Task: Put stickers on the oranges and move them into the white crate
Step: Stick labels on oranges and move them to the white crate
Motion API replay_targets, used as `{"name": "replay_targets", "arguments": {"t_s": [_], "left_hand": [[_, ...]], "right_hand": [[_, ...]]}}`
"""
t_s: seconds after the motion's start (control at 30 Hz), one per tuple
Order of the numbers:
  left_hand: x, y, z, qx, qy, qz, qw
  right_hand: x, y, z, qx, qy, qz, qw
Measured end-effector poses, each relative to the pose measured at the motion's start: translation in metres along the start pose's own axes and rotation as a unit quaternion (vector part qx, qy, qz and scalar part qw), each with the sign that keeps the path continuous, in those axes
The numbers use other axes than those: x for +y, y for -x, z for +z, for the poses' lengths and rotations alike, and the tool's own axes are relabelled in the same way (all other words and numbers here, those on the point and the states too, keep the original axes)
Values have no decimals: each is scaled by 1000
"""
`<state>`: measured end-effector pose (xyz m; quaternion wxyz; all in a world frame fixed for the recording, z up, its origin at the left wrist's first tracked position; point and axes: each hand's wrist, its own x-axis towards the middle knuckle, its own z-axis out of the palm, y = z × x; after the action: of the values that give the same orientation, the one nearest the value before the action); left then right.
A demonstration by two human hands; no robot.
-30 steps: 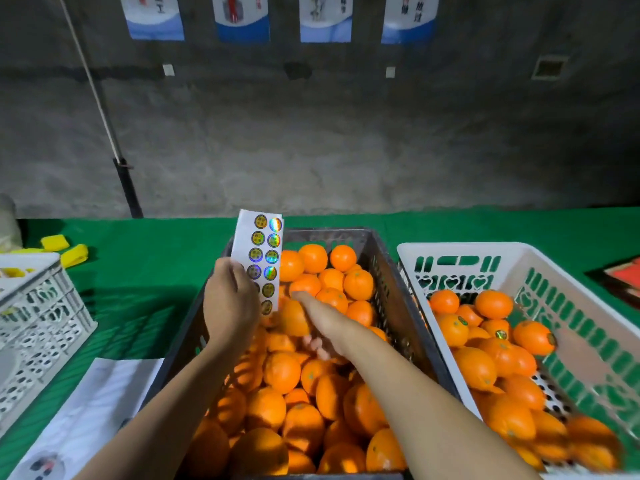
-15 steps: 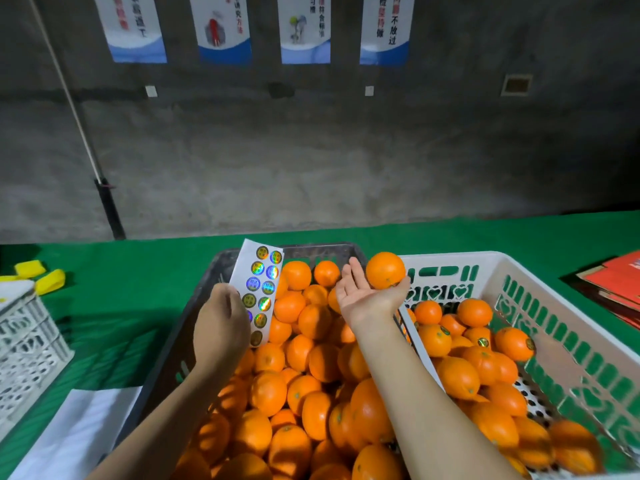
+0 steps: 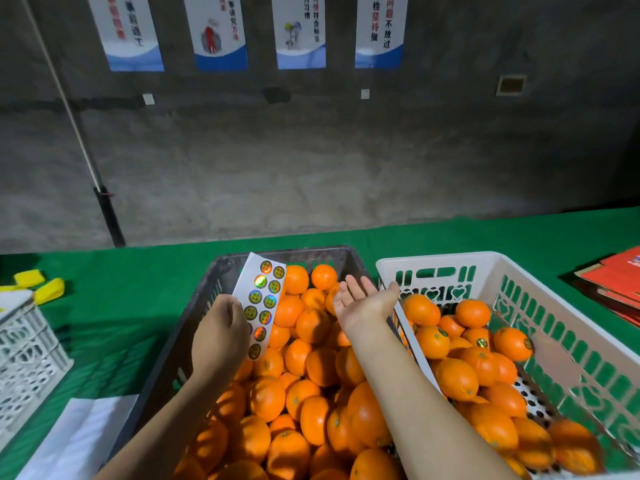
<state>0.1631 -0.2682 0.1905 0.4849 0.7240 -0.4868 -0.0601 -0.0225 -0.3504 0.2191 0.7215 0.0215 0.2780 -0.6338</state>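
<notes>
head view looks down on a dark grey crate [image 3: 221, 271] heaped with unlabelled oranges [image 3: 313, 325], and just to its right, rim beside rim, a white crate [image 3: 485, 261] holding stickered oranges [image 3: 512, 342] with small round labels showing on several of them. the sticker sheet [image 3: 261, 303] stands tilted over the back left part of the dark crate, a white strip with two columns of shiny round stickers, some gold, some glinting in rainbow colours. the left hand [image 3: 220, 336] grips the sheet's lower left edge, fingers curled round it, knuckles facing the camera. the right hand [image 3: 363, 301] is above the gap between the two crates, palm up, fingers straight and spread, holding nothing; its thumb reaches toward the white crate's near-left wall. the right forearm runs diagonally across the oranges in the dark crate.

both crates sit on a green worktop [image 3: 138, 292]. on the far left stand a white lattice basket [image 3: 31, 355] and two yellow blocks [image 3: 45, 285]; a white paper sheet [image 3: 79, 434] lies at the near left. red flat cartons [image 3: 616, 282] are stacked at the right edge. behind is a rough grey wall [image 3: 311, 161] with four hanging posters [image 3: 298, 32] and a leaning pole [image 3: 86, 150].
</notes>
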Motion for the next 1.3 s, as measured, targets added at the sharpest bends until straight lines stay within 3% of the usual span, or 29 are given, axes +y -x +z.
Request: {"name": "replay_targets", "arguments": {"t_s": [0.13, 0.2, 0.23, 0.33, 0.37, 0.4, 0.43, 0.53, 0.57, 0.6, 0.67, 0.93, 1.13, 1.3], "left_hand": [[-1, -1, 1, -23, 22, -6, 999], [-1, 0, 1, -38, 45, -23, 998], [-1, -1, 1, -46, 62, -36, 996], [-4, -6, 2, -65, 158, -101, 980], [-5, -8, 2, -67, 187, -129, 972], [-6, -11, 1, -69, 211, -155, 963], [-6, -13, 0, -73, 233, -178, 953], [-4, -14, -3, -111, 279, -206, 931], [-3, -13, -3, -127, 281, -200, 930], [-1, -10, -3, -144, 280, -193, 929], [2, -7, -2, -163, 272, -173, 933], [7, -7, -11, -162, 244, -70, 953], [5, -7, -12, -131, 203, -64, 968], [5, -8, -12, -136, 135, -10, 981]], "right_hand": [[13, 4, 3, -1, 174, -15, 985], [24, 9, 6, -13, 331, -96, 939], [31, 11, 5, -38, 420, -168, 891], [49, 14, -4, -130, 623, -343, 691], [54, 12, -7, -149, 660, -369, 637], [60, 11, -10, -164, 680, -374, 609], [65, 10, -11, -171, 681, -349, 621], [67, 15, -7, -166, 560, -118, 803], [66, 16, -6, -171, 528, -38, 831], [64, 15, -6, -187, 520, 22, 833], [63, 11, -9, -221, 515, 65, 825], [61, 5, -14, -206, 453, 2, 867], [61, 6, -13, -232, 434, 33, 870], [59, 3, -11, -227, 409, 54, 882]]}}
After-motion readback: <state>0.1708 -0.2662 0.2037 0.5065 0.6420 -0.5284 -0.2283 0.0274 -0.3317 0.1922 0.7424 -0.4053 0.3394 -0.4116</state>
